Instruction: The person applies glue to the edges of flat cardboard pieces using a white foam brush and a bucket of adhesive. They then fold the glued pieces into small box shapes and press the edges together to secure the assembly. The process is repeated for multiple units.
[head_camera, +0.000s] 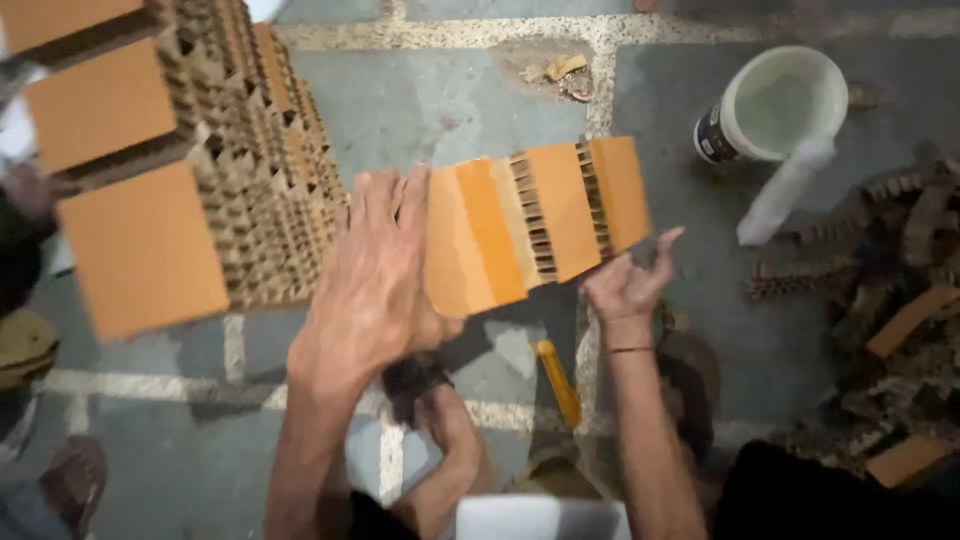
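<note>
My left hand (375, 270) grips the left end of an orange-faced honeycomb cardboard piece (535, 220), a row of joined blocks with brown corrugated cores between them. It is held flat in the air above the floor. My right hand (628, 280) is just below the piece's right end, fingers spread and thumb up, holding nothing; I cannot tell whether it touches the piece. A thin red thread circles that wrist.
A stack of orange-topped honeycomb blocks (170, 170) stands at left. A white bucket (775, 105) holding whitish liquid sits at upper right, with a pale strip leaning from it. Cardboard scraps (890, 300) pile at right. A yellow-handled tool (558, 380) lies on the tiled floor.
</note>
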